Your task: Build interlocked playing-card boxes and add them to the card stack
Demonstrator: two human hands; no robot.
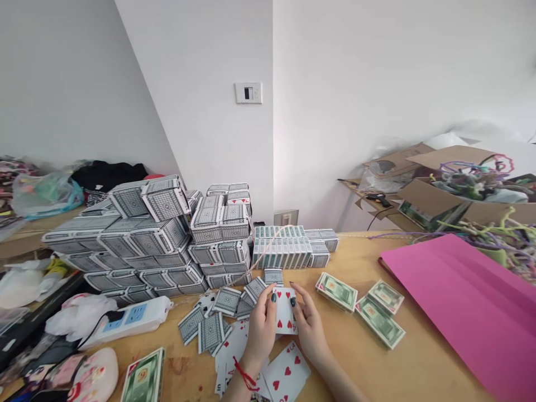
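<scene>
Between my two hands is a playing card (285, 318), a four of hearts, face up; whether more cards lie under it I cannot tell. My left hand (263, 318) grips its left edge, the thumb on the face. On the right edge my right hand (307, 321) pinches it the same way. Below, a larger five of hearts (288, 371) lies face up on the table, beside other loose face-up cards (230, 352) partly covered by my left forearm. Face-down grey-patterned cards (211, 332) are scattered left of my hands.
Stacked grey card decks (157, 245) rise at the back left, beside a row of small boxes (281, 247). Green card boxes (379, 321) lie to the right, near a pink sheet (452, 307). A power strip (129, 321) and another green box (143, 377) are left.
</scene>
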